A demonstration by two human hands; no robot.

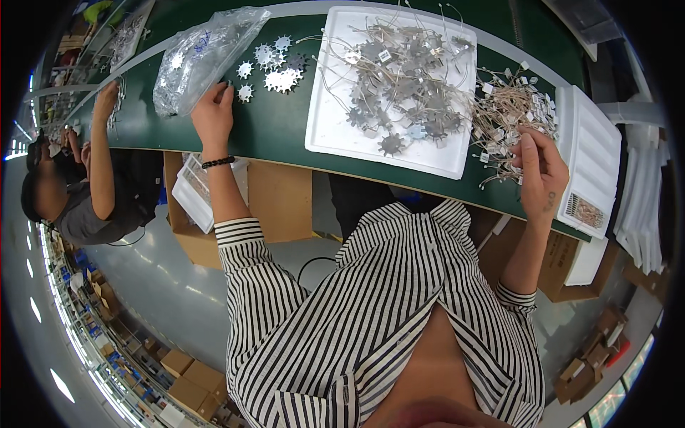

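My left hand (212, 123), with a dark bead bracelet at the wrist, is closed beside the clear plastic bag (196, 68). Its fingertips are curled together, and what they pinch is not visible. Just to the right of it lie several silver gear-shaped metal plates (282, 80). My right hand (544, 171) is closed too, thumb and fingers pressed together at the near edge of a heap of thin wire leads with white connectors (510, 107). Whatever sits between them is too small to name. Between both hands, a white foam tray (328, 135) carries a pile of metal plates with wires attached (403, 78).
A white foam box (596, 143) with more wire leads stands right of the heap on the green table (275, 146). An open carton (278, 203) sits below the table's front edge. At the left, a co-worker (100, 192) works along the same bench.
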